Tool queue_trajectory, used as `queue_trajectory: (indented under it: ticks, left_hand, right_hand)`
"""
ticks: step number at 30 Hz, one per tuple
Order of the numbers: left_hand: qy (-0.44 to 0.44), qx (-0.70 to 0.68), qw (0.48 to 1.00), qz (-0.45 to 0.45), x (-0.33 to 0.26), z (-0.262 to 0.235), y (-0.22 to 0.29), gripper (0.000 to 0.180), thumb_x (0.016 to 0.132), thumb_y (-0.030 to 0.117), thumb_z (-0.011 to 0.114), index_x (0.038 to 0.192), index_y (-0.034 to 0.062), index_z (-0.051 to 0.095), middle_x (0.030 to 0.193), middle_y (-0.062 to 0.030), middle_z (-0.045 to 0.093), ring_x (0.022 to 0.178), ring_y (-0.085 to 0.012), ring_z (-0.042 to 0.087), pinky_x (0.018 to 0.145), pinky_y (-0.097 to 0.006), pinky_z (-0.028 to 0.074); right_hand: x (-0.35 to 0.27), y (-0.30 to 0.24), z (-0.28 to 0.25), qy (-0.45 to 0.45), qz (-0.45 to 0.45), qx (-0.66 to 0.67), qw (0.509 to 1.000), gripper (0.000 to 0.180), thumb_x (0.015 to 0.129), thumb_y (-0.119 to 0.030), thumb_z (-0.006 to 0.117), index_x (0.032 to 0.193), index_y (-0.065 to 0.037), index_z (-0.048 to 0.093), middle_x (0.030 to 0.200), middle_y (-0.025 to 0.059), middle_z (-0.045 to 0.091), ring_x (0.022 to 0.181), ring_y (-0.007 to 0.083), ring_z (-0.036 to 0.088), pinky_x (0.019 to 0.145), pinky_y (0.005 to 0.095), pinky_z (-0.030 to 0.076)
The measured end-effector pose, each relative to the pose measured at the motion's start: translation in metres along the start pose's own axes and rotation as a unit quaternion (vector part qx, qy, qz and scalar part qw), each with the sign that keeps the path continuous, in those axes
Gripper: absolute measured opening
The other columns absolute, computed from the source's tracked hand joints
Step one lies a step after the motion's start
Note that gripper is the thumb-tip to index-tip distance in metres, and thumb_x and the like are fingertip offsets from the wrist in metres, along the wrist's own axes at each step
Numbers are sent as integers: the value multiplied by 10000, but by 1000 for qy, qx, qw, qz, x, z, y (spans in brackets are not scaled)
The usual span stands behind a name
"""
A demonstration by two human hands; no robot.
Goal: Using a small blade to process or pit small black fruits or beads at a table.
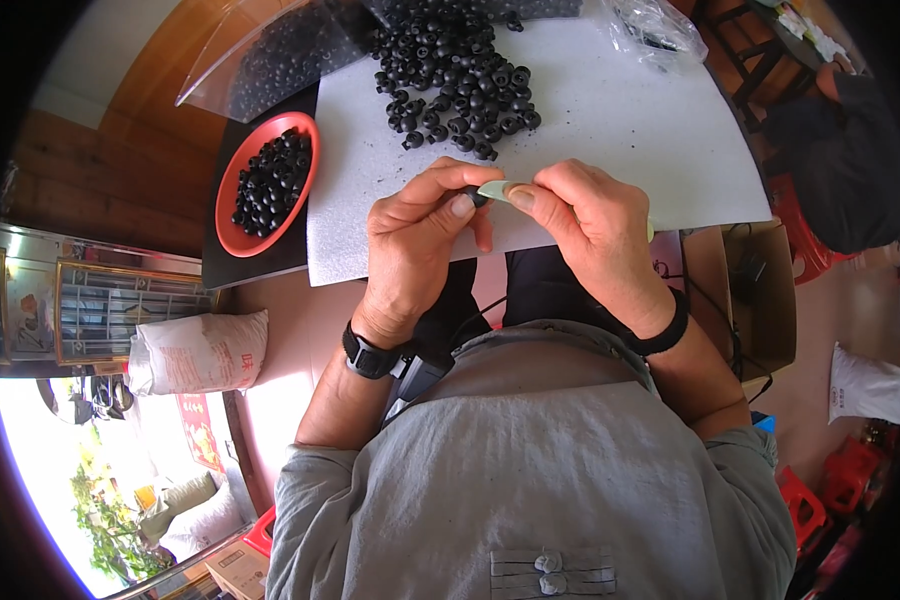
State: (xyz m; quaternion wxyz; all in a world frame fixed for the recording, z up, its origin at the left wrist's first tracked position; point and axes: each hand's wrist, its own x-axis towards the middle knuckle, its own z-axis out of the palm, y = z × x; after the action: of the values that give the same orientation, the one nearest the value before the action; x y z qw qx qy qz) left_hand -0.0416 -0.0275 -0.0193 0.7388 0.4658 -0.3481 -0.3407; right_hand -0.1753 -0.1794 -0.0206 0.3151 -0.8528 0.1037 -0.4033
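Between the thumb and fingers of my left hand (410, 235) is a small round black part (478, 198). My right hand (598, 220) is closed around a pale green knife (493, 188), its blade touching or just over the black part. A bit of light green, perhaps the handle end, shows beyond the right palm. Both hands meet above the near edge of the white sheet (610, 150). Beyond them lies a heap of similar black parts (460, 75), some with visible holes. To the left, an orange-red bowl (223, 212) holds many more black parts.
A clear plastic bin (215, 70) stands at the back left, and a crumpled clear bag (655, 30) at the back right. An open cardboard box (770, 300) sits right of my lap. A white sack (205, 352) is at left; another person's dark clothing (845, 165) shows at right.
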Motion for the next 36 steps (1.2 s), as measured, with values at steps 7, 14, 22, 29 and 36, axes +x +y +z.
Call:
queue_trajectory:
  ticks: [7, 14, 22, 29, 36]
  left_hand:
    - [-1, -12, 1000, 6, 1, -1, -3, 254, 1020, -63, 568, 1225, -70, 718, 1163, -133, 647, 853, -199, 638, 718, -322, 572]
    - [1, -11, 1000, -1, -1, 1, 1, 281, 1023, -52, 566, 1263, -61, 712, 1154, -130, 638, 881, -206, 641, 731, -324, 577]
    - [-9, 0, 1000, 8, -2, -1, -2, 281, 1029, -45, 567, 1269, -61, 712, 1135, -117, 615, 892, -209, 641, 731, -324, 584]
    - [-6, -1, 1000, 8, -2, 0, -3, 269, 1035, -35, 571, 1262, -65, 713, 1147, -119, 618, 880, -206, 639, 732, -323, 579]
    - [-3, 8, 1000, 7, -1, 1, -2, 265, 1038, -26, 574, 1259, -57, 717, 1165, -124, 634, 865, -200, 642, 726, -318, 573]
  right_hand:
    - [-3, 2, 2, 4, -46, -23, 999, 268, 944, -246, 781, 807, -65, 638, 696, 70, 629, 641, 276, 628, 561, 405, 466]
    - [-5, -1, -3, 10, 50, 91, 995, 203, 936, -179, 794, 845, -46, 670, 694, 90, 642, 588, 251, 616, 541, 373, 458]
    - [-3, -2, -2, 10, 41, 41, 998, 257, 957, -232, 775, 821, -56, 647, 670, 84, 633, 568, 249, 615, 526, 369, 451]
    - [-4, -1, 0, 9, 30, 30, 999, 284, 964, -258, 766, 808, -61, 634, 669, 84, 632, 571, 268, 616, 527, 388, 452]
    - [-3, -2, -2, 8, 22, 25, 999, 283, 963, -260, 764, 806, -65, 631, 671, 89, 632, 586, 273, 624, 533, 399, 454]
